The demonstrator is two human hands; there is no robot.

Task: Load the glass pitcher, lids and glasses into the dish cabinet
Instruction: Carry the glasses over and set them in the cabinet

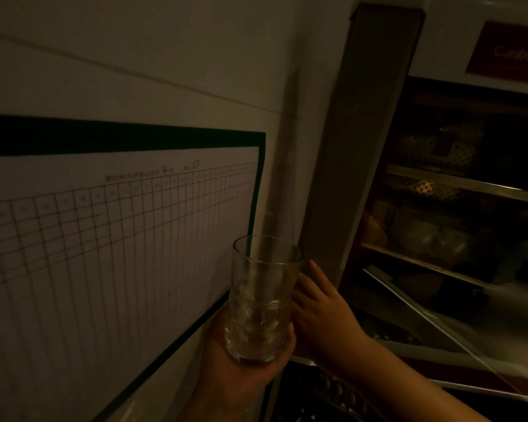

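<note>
With the left hand [241, 360] fingers curled under the glass [261, 300] and the right hand [320, 309] fingers flat against it, keep it upright toward the cabinet shelf [424, 260]

We're looking at a really dim, warm-tinted, grainy shot; cabinet shelves [457, 190] sink into shadow, and straight lines bow near the edges.

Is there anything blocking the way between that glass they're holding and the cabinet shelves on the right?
Nothing visible does. The left hand grips the glass from below, the right hand touches its side, and the dish cabinet stands open just to the right. Its shelves already hold dishes, though the dim light hides how much room is free.
</note>
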